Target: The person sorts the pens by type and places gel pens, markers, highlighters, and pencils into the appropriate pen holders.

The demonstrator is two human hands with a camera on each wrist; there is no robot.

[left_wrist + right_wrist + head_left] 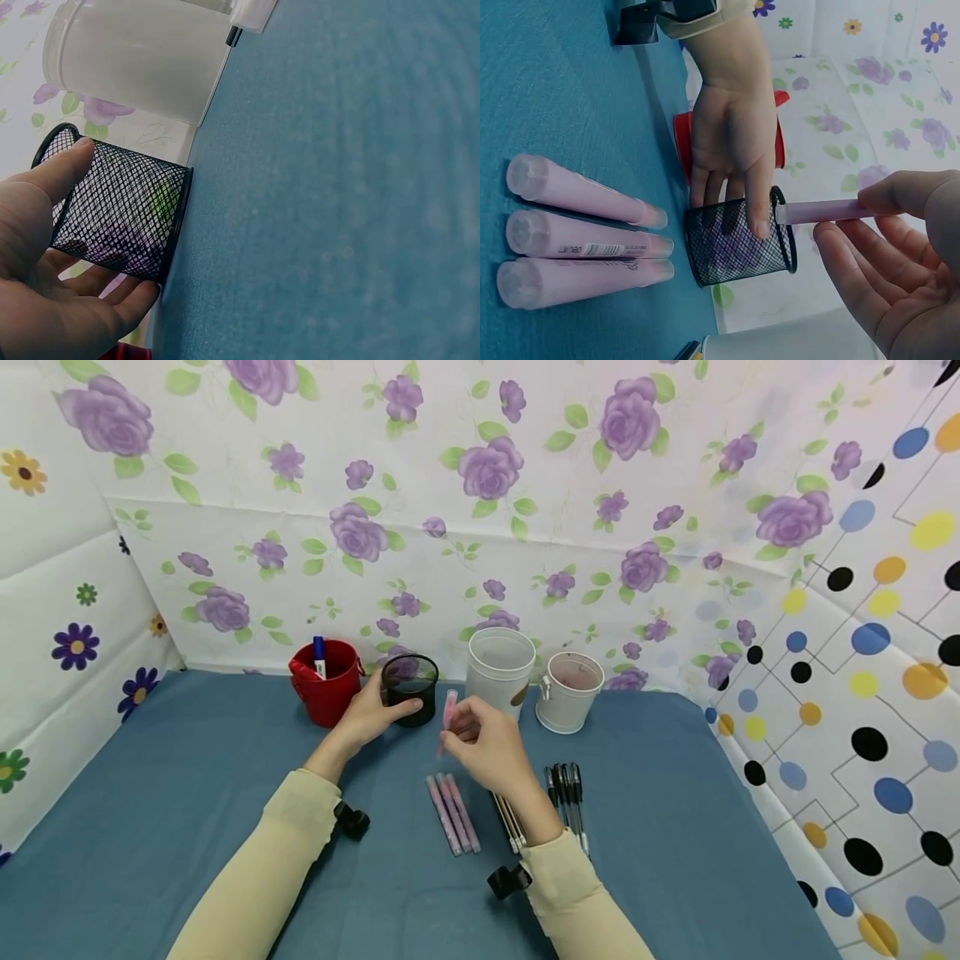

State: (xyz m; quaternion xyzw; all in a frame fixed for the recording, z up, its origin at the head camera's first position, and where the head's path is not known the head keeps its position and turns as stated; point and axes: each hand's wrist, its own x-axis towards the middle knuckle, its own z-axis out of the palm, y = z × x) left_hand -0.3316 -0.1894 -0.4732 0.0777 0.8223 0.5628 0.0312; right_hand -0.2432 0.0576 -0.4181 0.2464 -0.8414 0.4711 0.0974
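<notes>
My left hand [363, 717] holds the black mesh pen cup [420, 697], its thumb on the near side and its fingers behind. The cup stands upright on the blue cloth. Between thumb and fingers, my right hand [495, 750] pinches a pink highlighter [451, 703] just right of the cup. In the right wrist view, one end of that highlighter [821, 212] is at the cup's rim; whether it is inside I cannot tell. Three more pink highlighters [453, 814] lie side by side on the cloth, nearer than the right hand.
Left of the mesh cup stands a red bucket [333, 693] with a blue-capped marker [319, 656] and something red. A white cup [501, 660] and a small white bucket [567, 703] stand at right. Several pencils [512, 827] and black pens [567, 793] lie by the right forearm.
</notes>
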